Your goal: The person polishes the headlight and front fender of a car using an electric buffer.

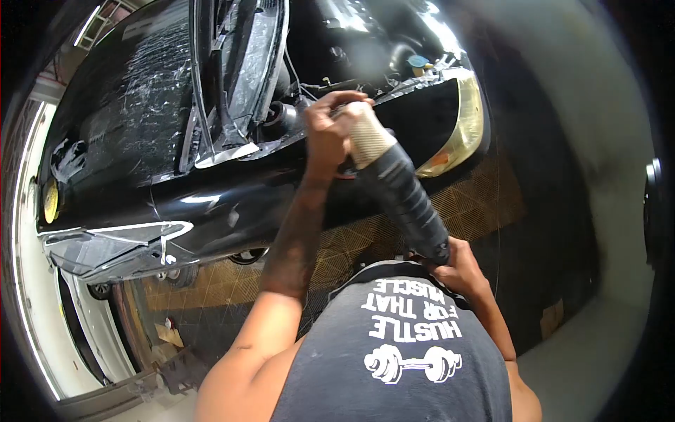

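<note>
A long polisher (pixel 404 193) with a dark body and a ribbed cream-coloured front end spans both of my hands, close over the car's front fender. My left hand (pixel 329 130) is wrapped round its front end. At the rear end of the body, my right hand (pixel 460 267) grips the tool low by my waist. Whatever is on the working face is hidden beneath the front end. Below and beyond lies the glossy black fender (pixel 260 186), with the yellowish headlight (pixel 460 126) to the right of the tool.
The windshield (pixel 151 77) carries whitish smears. White tape edges the side window (pixel 119 243). Beside the fender, an uncovered gap shows a round part (pixel 280 114). A small blue-topped cap (pixel 418 63) sits near the headlight. Patterned floor tiles (pixel 485 190) and a pale wall (pixel 598 126) lie rightward.
</note>
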`<move>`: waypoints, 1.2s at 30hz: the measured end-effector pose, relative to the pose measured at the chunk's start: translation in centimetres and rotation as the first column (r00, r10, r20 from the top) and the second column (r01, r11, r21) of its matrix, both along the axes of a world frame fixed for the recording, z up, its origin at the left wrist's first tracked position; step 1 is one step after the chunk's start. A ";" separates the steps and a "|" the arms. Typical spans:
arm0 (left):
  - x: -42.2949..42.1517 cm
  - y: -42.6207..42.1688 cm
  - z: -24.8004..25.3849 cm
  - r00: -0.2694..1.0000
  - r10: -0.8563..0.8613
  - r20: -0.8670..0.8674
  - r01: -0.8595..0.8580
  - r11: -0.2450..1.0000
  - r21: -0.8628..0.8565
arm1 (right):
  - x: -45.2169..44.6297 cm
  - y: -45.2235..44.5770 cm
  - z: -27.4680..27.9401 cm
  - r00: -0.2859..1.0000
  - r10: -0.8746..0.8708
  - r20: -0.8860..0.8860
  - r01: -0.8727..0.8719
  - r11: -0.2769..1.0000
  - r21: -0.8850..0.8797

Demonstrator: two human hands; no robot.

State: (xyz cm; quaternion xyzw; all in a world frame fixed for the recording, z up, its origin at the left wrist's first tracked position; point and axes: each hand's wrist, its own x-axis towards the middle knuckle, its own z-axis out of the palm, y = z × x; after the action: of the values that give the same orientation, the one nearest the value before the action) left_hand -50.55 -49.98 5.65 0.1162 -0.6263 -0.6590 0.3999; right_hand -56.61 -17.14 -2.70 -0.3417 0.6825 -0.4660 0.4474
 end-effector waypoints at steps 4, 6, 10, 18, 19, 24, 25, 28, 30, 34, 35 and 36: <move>-4.9 1.0 -0.9 0.992 -0.004 0.124 0.014 0.997 -0.082 | -1.5 1.0 1.6 0.976 -0.153 0.153 0.149 0.988 0.038; -4.9 1.5 -0.6 0.989 -0.009 0.150 0.025 0.994 -0.108 | -2.0 1.3 1.6 0.991 -0.115 0.072 0.104 0.983 0.150; -1.0 0.8 0.4 0.995 0.055 0.086 -0.044 0.991 -0.127 | -0.9 0.6 0.9 0.986 -0.083 0.148 0.074 0.995 0.062; 10.2 -2.0 2.8 0.962 0.250 0.112 -0.232 0.961 -0.153 | 2.5 -4.6 3.9 0.961 0.206 -0.186 -0.213 0.977 -0.018; 10.3 -1.8 2.7 0.967 0.235 0.101 -0.223 0.967 -0.121 | 2.5 -4.6 3.6 0.959 0.209 -0.193 -0.219 0.975 -0.032; 6.5 -0.7 2.1 0.982 0.167 0.083 -0.162 0.985 -0.065 | 1.2 -3.2 3.6 0.983 0.127 -0.134 -0.132 0.991 -0.027; 5.2 0.0 2.4 0.994 0.095 0.049 -0.093 0.994 -0.054 | 0.7 -2.6 3.1 0.983 0.121 -0.136 -0.125 0.992 -0.026; 0.8 -0.3 0.6 0.992 0.060 0.110 -0.052 0.995 -0.080 | -1.0 -0.8 1.7 0.994 0.052 -0.093 -0.049 0.998 0.027; -2.7 0.5 -0.3 0.996 -0.023 0.082 0.021 1.000 0.023 | -2.1 0.2 1.4 0.997 -0.073 -0.010 0.074 0.995 0.066; -10.0 2.0 -2.4 0.988 -0.066 0.137 0.075 0.996 -0.057 | -5.2 2.6 -0.8 0.989 -0.144 0.017 0.138 0.972 0.189; -11.9 2.5 -2.7 0.984 -0.054 0.170 0.075 0.991 -0.114 | -6.1 2.8 -0.9 0.992 -0.114 -0.057 0.122 0.980 0.159; -13.7 3.0 -3.0 0.978 -0.039 0.203 0.075 0.982 -0.171 | -6.6 2.6 0.8 0.989 -0.144 -0.036 0.147 0.982 0.116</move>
State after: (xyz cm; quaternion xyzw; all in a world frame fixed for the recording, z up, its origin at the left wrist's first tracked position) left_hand -64.29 -46.97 2.63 0.1271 -0.7224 -0.5969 0.3251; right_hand -63.18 -14.50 -1.93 -0.2701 0.7382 -0.4513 0.4224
